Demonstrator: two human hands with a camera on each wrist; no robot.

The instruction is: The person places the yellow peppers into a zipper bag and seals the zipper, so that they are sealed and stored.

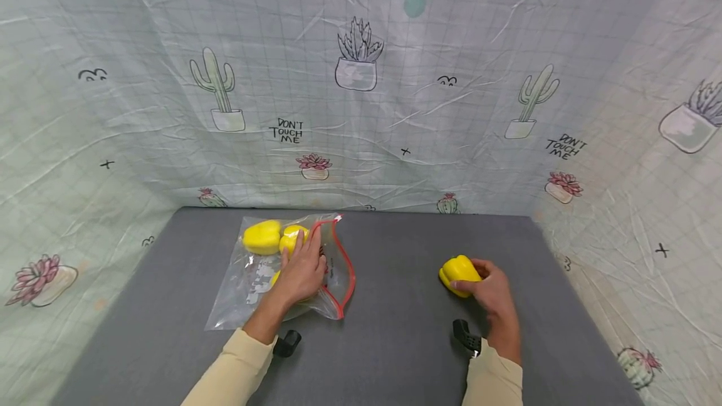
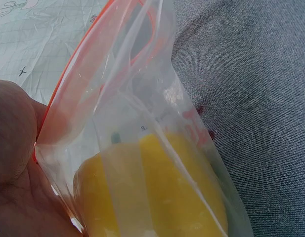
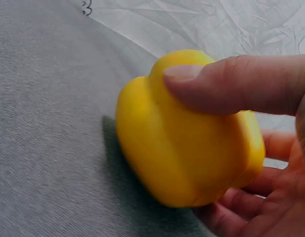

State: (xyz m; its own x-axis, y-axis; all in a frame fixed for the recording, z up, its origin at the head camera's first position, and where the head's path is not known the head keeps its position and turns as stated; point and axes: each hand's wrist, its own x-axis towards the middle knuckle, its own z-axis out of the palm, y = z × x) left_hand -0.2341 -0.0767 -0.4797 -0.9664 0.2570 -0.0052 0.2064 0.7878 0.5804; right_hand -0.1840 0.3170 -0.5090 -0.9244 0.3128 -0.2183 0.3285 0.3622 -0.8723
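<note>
A clear zip bag (image 1: 231,306) with a red zip edge lies on the left of the grey table, its mouth spread apart toward the right. Inside it are yellow bell peppers: one at the far left (image 1: 262,237), another beside it, and a third partly hidden under my left hand (image 1: 303,271). That hand lies over the bag's mouth and grips the upper red edge (image 2: 68,79) near the thumb. My right hand (image 1: 493,287) holds another yellow bell pepper (image 3: 177,143) on the right side, thumb on top and fingers behind and below; the pepper is close over the table.
The grey table (image 1: 389,343) stretches between the bag and the right hand. A cactus-print cloth (image 1: 406,111) hangs behind the table and along both sides. Black wrist mounts (image 1: 465,336) stick out from both wrists.
</note>
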